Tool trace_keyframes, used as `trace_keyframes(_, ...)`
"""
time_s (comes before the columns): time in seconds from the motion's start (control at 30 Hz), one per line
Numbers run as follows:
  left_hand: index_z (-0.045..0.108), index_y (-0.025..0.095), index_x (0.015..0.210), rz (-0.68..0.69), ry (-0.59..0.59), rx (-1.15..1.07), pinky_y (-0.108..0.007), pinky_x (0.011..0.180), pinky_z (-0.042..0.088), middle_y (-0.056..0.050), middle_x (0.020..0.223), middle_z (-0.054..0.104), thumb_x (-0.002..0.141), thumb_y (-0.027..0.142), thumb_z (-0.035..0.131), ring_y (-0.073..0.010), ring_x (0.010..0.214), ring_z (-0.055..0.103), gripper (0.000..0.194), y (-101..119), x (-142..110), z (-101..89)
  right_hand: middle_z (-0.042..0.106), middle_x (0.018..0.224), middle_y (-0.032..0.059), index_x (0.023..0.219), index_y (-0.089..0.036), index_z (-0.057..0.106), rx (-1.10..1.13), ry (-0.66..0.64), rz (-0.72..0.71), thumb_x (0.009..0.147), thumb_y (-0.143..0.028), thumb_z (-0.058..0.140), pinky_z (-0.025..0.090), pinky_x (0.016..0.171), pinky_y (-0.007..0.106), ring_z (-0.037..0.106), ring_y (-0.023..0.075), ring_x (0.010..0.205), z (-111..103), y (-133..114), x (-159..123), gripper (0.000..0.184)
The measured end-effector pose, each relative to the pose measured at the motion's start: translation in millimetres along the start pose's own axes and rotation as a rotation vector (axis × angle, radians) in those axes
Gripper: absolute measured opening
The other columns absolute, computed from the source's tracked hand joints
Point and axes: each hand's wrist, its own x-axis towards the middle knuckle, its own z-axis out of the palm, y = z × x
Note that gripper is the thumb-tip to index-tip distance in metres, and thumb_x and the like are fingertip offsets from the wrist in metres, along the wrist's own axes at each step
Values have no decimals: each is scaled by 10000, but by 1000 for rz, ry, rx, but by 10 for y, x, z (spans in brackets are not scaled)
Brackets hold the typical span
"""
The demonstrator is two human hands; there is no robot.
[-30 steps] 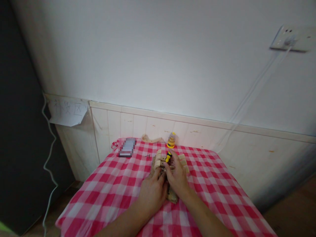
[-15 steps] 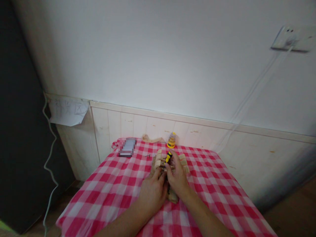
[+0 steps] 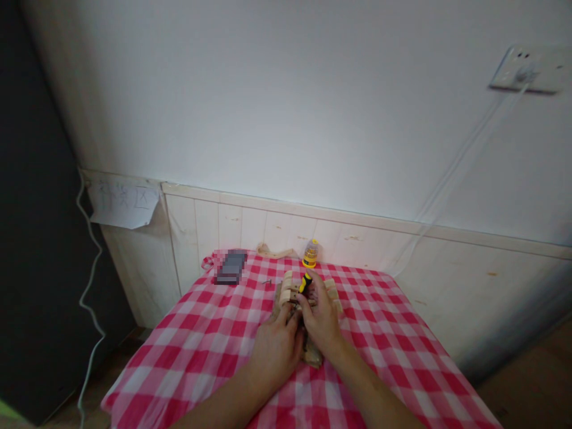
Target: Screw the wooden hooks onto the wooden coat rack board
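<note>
My right hand (image 3: 320, 316) is closed around a yellow-and-black screwdriver (image 3: 305, 283), tilted with its handle's end up. The screwdriver's tip is hidden by my fingers. Beneath both hands lies a brown wooden piece (image 3: 313, 358) with pale slats (image 3: 287, 288) along its left and right sides. My left hand (image 3: 279, 345) grips the middle of this piece, its fingertips bunched close below the screwdriver. Whatever sits between those fingertips is too small and covered to make out.
On the red-and-white checked tablecloth (image 3: 214, 345) are a small screw-like item (image 3: 267, 282), a blurred-out dark flat device (image 3: 231, 268), a pale curved strip (image 3: 274, 254) and a yellow-capped bit container (image 3: 310, 254). Behind them rises the panelled wall (image 3: 254, 223). A cable hangs from the socket (image 3: 527, 70).
The screwdriver has turned slightly in my right hand, and its yellow and black sides show differently. My left hand keeps its place on the wooden piece.
</note>
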Motion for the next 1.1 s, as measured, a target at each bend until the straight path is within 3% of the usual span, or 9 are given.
trace_keyframes(0.57, 599, 175, 1379, 4, -5, 13, -449, 957, 628, -148, 1427, 608, 965, 158, 474, -293, 1168, 695, 433, -28, 1, 40, 661, 1437, 124, 1500, -235, 515, -24, -15, -24, 970, -226, 574, 598, 1030, 443, 701, 275, 1232, -7, -33, -28, 533)
trace_keyframes(0.73, 562, 173, 1423, 10, -6, 2, -439, 952, 630, -150, 1455, 589, 945, 164, 499, -289, 1161, 697, 482, -40, 2, 52, 613, 1492, 124, 1539, -228, 466, -38, -21, -72, 971, -168, 512, 534, 1122, 454, 608, 260, 1367, 9, -9, -55, 573)
trace_keyframes(0.93, 585, 178, 1398, 6, -16, -8, -433, 958, 628, -143, 1448, 599, 943, 162, 500, -296, 1205, 681, 463, -8, 8, 1, 616, 1487, 134, 1546, -234, 457, -36, -14, -66, 987, -189, 511, 550, 1103, 473, 626, 266, 1344, 21, 38, -60, 563)
trace_keyframes(1.1, 574, 190, 1422, -3, -17, 11, -431, 900, 647, -148, 1455, 596, 963, 177, 483, -286, 1111, 721, 469, -16, 5, 21, 631, 1474, 117, 1541, -252, 470, -25, -9, -67, 977, -186, 532, 565, 1087, 461, 644, 264, 1320, 23, 57, -62, 571)
